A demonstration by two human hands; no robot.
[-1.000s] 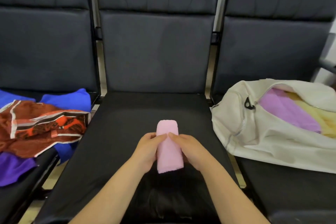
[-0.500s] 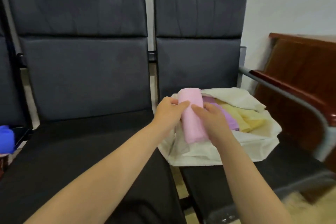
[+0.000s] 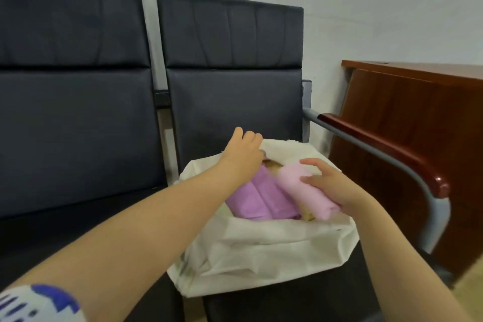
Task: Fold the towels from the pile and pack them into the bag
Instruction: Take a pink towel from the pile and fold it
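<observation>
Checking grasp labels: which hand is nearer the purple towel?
Left. The left hand rests over the purple towel's far end at the bag rim; the right hand holds the pink towel beside it.

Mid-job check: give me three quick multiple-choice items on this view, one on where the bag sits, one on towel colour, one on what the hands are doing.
1. Where does the cream bag sit?
A. On the chair seat beside the wooden armrest
B. On the floor
C. On the wooden cabinet

2. What colour is the folded towel lying in the bag next to the one being put in?
A. Green
B. Purple
C. Black

3. What is the right hand doing?
A. Hanging free, holding nothing
B. Zipping the bag shut
C. Holding the rolled pink towel at the bag's mouth

Answers:
1. A: the bag rests on the dark seat, with the wooden armrest to its right.
2. B: the purple towel lies folded inside, left of the pink towel.
3. C: its fingers wrap the pink roll, while the left hand holds the bag's far edge.
</observation>
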